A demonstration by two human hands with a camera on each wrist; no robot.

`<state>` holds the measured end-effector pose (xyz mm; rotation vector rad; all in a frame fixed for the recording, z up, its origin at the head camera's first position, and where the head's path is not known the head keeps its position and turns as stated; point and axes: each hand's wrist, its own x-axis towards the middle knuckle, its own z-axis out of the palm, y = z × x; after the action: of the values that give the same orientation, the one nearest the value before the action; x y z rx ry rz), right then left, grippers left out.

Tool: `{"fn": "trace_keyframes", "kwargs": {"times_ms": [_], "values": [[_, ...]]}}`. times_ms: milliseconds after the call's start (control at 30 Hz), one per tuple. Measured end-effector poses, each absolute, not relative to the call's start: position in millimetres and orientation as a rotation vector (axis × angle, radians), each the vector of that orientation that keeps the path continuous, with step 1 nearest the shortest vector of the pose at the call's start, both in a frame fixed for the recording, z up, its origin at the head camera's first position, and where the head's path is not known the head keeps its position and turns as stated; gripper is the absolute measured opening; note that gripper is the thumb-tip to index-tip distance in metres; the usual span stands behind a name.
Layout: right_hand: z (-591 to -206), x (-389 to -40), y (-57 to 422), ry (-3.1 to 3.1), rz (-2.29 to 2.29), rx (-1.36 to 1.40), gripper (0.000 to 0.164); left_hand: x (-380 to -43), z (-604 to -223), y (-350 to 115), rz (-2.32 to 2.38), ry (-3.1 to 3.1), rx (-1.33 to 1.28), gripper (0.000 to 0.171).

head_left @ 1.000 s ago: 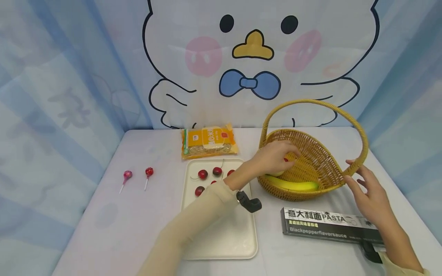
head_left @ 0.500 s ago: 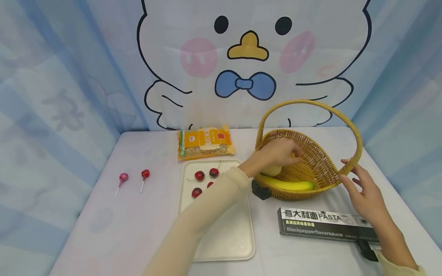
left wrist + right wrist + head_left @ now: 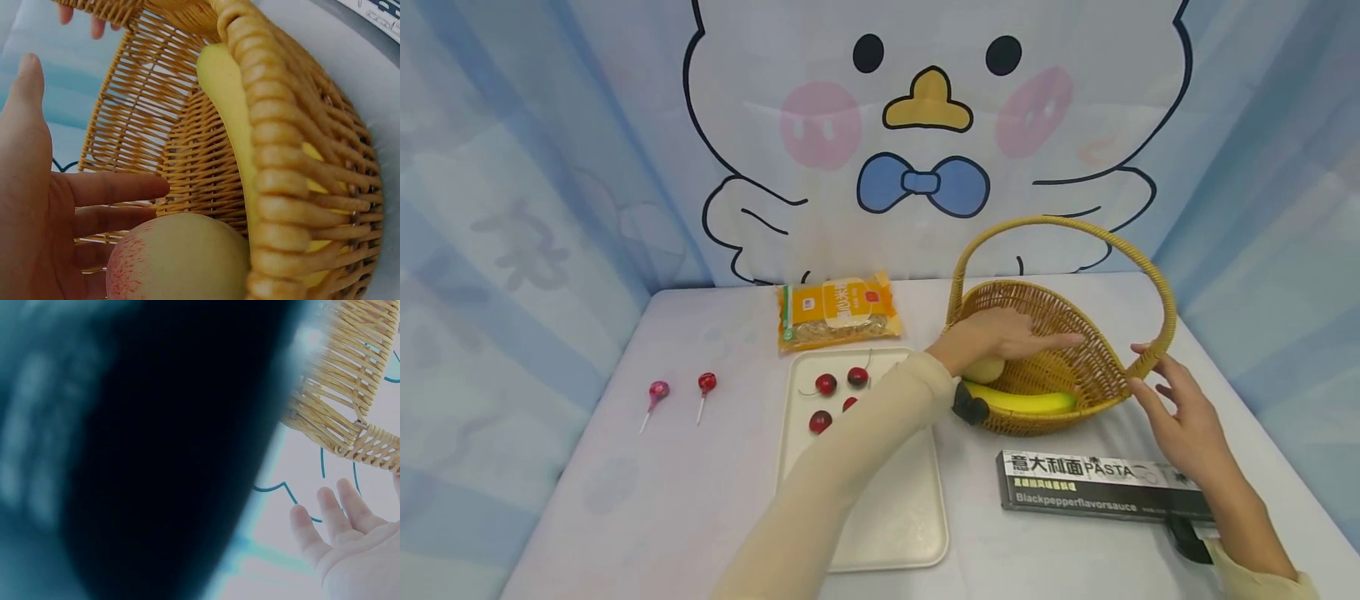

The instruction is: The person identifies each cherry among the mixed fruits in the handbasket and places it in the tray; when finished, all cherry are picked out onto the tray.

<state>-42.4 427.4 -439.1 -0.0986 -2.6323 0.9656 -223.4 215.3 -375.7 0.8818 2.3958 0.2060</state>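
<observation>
A wicker basket (image 3: 1028, 426) with a tall arched handle stands at the right of the table. Inside it, a yellow banana (image 3: 1026, 402) lies along the near side and a pale peach (image 3: 983, 370) sits at the left. My left hand (image 3: 988, 335) reaches over the basket's left side. In the left wrist view its fingers are straight beside the red-blushed peach, and no grip on it shows. At the handle's right base, my right hand (image 3: 1187, 425) pinches the basket between thumb and forefinger. Its other fingers (image 3: 334, 519) stretch out free in the right wrist view.
A cream tray (image 3: 895, 525) holding several cherries (image 3: 826, 384) lies left of the basket, partly under my left sleeve. Behind it is an orange food packet (image 3: 838, 312). Two lollipops (image 3: 707, 383) lie far left. A black pasta box (image 3: 1097, 492) lies before the basket.
My left hand has gone deeper into the basket and its fingers have straightened out to the right. The peach shows more clearly beneath it. The right hand has kept its place on the basket.
</observation>
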Motion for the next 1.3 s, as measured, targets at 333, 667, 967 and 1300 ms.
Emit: {"fn": "trace_keyframes", "kwargs": {"times_ms": [333, 667, 967, 1300], "values": [[-439, -44, 424, -2.628, 0.980, -0.093, 0.054, -227, -375, 218, 0.130, 2.404, 0.854, 0.096], [-441, -47, 425, -2.627, 0.983, -0.092, 0.054, -228, -381, 216, 0.110, 2.431, 0.903, 0.098], [-441, -44, 427, -2.632, 0.973, -0.111, 0.054, -241, -389, 223, 0.185, 2.439, 1.208, 0.038], [-442, -42, 429, -2.621, 0.953, -0.077, 0.054, -239, -388, 213, 0.449, 2.380, 1.420, 0.031]]}}
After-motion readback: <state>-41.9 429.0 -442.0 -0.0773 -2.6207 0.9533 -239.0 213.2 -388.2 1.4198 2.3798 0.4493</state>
